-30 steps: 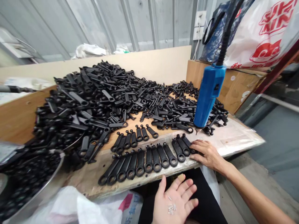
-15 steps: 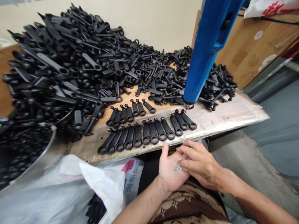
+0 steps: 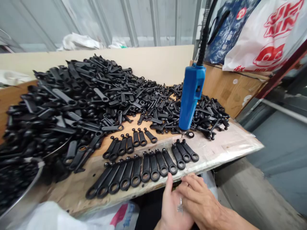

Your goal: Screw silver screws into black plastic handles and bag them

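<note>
- In the head view, the person's left hand [image 3: 170, 204] is lying palm up in front of the table edge, its thumb standing apart and its palm making a shallow dish, likely so the loose contents are not spilling.
- Small silvery metal fasteners [image 3: 179, 208] are resting in that palm, probably to be close to the other hand.
- The right hand [image 3: 202, 201] is reaching across the left, its fingers lying close together over the left fingers and partly hiding them; whether its fingertips are pinching a fastener, I cannot tell.
- A front row of black plastic levers, ring-ended and ball-tipped [image 3: 136, 171], is fanning along the near edge with rings toward the person, seemingly for easy access one by one.
- A shorter back row of similar black levers [image 3: 129, 143] is lying just behind, apart from the large jumbled heap of black plastic parts [image 3: 98, 80], perhaps to separate sorted pieces from loose ones.
- A blue cylindrical power screwdriver [image 3: 188, 99] is hanging bit-down from a black coiled cord [image 3: 204, 40] above the pale-covered wooden table [image 3: 230, 145], presumably for quick grasping; neither hand is touching it.
</note>
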The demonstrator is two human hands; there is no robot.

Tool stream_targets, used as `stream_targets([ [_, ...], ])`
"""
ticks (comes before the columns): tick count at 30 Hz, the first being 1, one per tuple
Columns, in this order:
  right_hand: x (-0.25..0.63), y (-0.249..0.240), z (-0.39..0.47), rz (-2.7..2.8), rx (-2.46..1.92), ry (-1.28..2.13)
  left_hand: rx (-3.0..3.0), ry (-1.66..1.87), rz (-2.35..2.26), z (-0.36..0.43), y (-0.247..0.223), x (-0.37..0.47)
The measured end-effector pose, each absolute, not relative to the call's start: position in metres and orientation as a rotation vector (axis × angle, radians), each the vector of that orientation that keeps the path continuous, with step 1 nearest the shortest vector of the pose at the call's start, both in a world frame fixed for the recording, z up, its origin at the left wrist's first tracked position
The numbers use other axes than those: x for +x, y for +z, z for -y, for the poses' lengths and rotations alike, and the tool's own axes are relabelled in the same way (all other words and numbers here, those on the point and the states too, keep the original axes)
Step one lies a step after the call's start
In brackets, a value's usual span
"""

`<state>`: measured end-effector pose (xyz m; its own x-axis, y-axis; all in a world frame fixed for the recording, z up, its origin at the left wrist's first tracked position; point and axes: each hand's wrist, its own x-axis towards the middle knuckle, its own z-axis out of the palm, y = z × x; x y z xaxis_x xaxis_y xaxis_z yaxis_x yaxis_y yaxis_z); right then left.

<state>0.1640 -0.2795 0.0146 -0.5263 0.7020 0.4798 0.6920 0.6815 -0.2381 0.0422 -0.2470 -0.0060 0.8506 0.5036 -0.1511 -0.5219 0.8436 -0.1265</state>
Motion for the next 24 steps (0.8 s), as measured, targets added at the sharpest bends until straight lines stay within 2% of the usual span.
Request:
stream_targets([
  [11, 0.179, 0.040, 0.254, 2.165, -1.022, 0.148, -0.171, 0.541, -0.040, 0.237, -0.001, 0.027],
  [18, 0.182, 0.044, 0.248, 2.213, -1.249, -0.098, -0.110, 0.574, -0.113, 0.239, 0.009, 0.015],
  [24, 0.180, 0.040, 0.256, 2.216, -1.287, -0.109, -0.148, 0.618, -0.166, 0.242, 0.011, 0.009],
])
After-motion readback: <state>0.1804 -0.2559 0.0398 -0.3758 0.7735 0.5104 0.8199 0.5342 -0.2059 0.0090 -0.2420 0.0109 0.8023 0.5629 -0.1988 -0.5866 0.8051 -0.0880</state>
